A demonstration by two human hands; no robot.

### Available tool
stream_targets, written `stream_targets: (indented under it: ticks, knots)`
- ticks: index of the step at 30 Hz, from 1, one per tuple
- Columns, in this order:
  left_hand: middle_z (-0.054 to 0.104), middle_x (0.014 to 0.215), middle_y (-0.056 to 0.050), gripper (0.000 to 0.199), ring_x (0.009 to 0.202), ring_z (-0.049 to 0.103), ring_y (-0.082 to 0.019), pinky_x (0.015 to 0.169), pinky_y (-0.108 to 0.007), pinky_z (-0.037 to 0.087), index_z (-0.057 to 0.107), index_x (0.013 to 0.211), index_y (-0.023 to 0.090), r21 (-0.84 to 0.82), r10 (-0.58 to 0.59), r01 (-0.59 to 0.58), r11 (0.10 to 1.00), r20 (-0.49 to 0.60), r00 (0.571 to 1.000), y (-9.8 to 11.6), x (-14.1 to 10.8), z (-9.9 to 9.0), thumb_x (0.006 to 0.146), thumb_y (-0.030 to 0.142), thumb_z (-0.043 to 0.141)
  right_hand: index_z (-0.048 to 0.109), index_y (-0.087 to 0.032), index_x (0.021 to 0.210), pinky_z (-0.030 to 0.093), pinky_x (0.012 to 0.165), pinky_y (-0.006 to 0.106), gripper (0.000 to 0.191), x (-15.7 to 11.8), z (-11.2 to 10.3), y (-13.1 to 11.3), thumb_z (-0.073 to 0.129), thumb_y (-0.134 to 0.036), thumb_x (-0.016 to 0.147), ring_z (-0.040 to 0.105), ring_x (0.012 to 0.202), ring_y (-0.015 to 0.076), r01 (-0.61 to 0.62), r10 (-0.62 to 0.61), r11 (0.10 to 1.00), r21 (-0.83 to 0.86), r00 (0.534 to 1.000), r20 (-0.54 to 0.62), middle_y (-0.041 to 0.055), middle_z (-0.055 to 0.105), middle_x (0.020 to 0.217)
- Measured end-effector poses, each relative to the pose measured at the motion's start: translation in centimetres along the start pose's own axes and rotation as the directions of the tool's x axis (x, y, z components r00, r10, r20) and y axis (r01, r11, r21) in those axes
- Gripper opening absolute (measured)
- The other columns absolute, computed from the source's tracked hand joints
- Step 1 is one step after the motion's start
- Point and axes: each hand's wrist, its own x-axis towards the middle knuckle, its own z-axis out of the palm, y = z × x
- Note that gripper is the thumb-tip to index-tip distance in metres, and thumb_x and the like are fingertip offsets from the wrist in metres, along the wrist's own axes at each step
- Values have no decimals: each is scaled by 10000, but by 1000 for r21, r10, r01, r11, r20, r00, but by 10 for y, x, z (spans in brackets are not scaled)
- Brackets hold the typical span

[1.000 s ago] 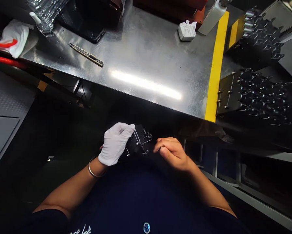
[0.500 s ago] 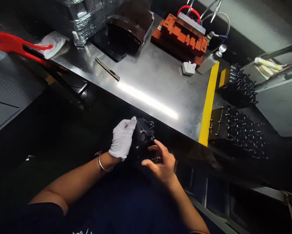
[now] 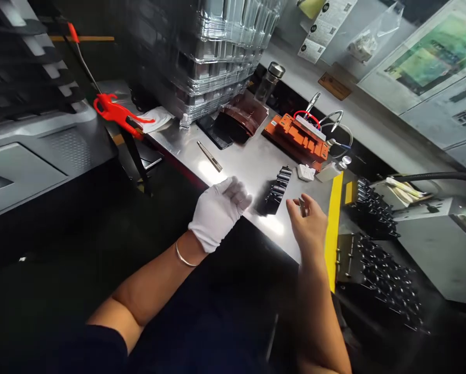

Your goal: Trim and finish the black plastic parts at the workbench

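A black ribbed part (image 3: 278, 189) rests on the metal table between my two hands. My left hand (image 3: 220, 212), in a white glove, is to the left of it over the table's front edge. Its fingers are loosely curled and apart, with nothing seen in them. My bare right hand (image 3: 310, 223) is just right of the part, apart from it. Its thumb and fingers are bent around a small greyish object, mostly hidden, whose kind I cannot make out.
An orange fixture (image 3: 299, 137) with hoses stands at the back, a small white block (image 3: 306, 172) before it. Tweezers (image 3: 209, 156), a black phone-like slab (image 3: 214, 133) and stacked clear trays (image 3: 217, 72) are left. Black parts (image 3: 388, 280) lie beyond the yellow tape (image 3: 334, 228).
The black part has gone from my left hand onto the table. Both hands have moved forward, over the table, and the view has tilted up.
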Motion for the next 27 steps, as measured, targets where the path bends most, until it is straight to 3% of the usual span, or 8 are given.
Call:
stream_targets:
  ticks: [1,3,7,14,19,24,26,27]
  knots:
    - [649,743,-37,143,719,644,-131,780,-314,556,641,789,149,-9,35,-36,999,-25,999,5,3,1,853,211,529,662,-142,1015,443,566,280,418,-21,5,-11,676,-450,733,553,616,145,-10,11,996,87,1000,-13,110,704,897]
    - [676,769,-42,168,755,662,-146,798,-335,560,650,789,159,14,132,-131,991,-71,989,13,8,3,858,250,527,664,-178,927,374,475,242,312,-69,17,-33,685,-431,747,424,491,82,-54,-29,949,311,966,256,76,706,859]
    - [709,848,-39,182,862,679,-163,821,-335,560,673,831,171,130,233,-222,966,-76,970,14,14,4,858,286,535,572,-209,982,222,382,197,529,-140,45,-65,826,-428,572,285,436,16,-437,-43,716,544,751,659,74,672,1038]
    - [713,896,-40,243,915,667,-172,800,-322,563,680,869,194,340,349,-331,880,8,937,3,7,1,880,354,497,485,-208,881,124,394,190,524,-160,62,-63,833,-424,555,211,431,-5,-700,46,436,566,645,763,1,637,884]
    - [674,815,1,232,773,652,-143,753,-312,554,629,841,239,529,542,-532,662,152,826,-13,-13,12,879,394,462,467,-213,883,191,396,163,592,-178,70,-52,873,-394,492,283,405,-12,-780,4,216,587,602,799,-54,595,752]
    - [629,837,11,141,764,637,-136,798,-333,537,568,929,234,612,704,-767,192,459,542,-29,1,9,842,344,569,506,-217,964,237,370,163,557,-159,44,-11,844,-394,558,335,395,0,-685,82,219,694,722,687,50,696,963]
    - [633,1027,-49,276,962,628,-181,934,-374,485,562,1023,207,718,614,-695,-46,569,547,-31,28,4,803,361,628,541,-199,943,298,393,172,464,-143,15,15,804,-402,619,405,437,30,-562,219,379,735,826,519,68,710,933]
    - [601,1165,-93,405,1094,585,-219,1003,-401,436,539,1118,192,783,520,-597,-176,589,618,-32,45,3,776,373,656,558,-184,916,340,420,182,415,-135,-3,29,781,-408,647,445,470,48,-481,290,485,730,876,385,72,712,896]
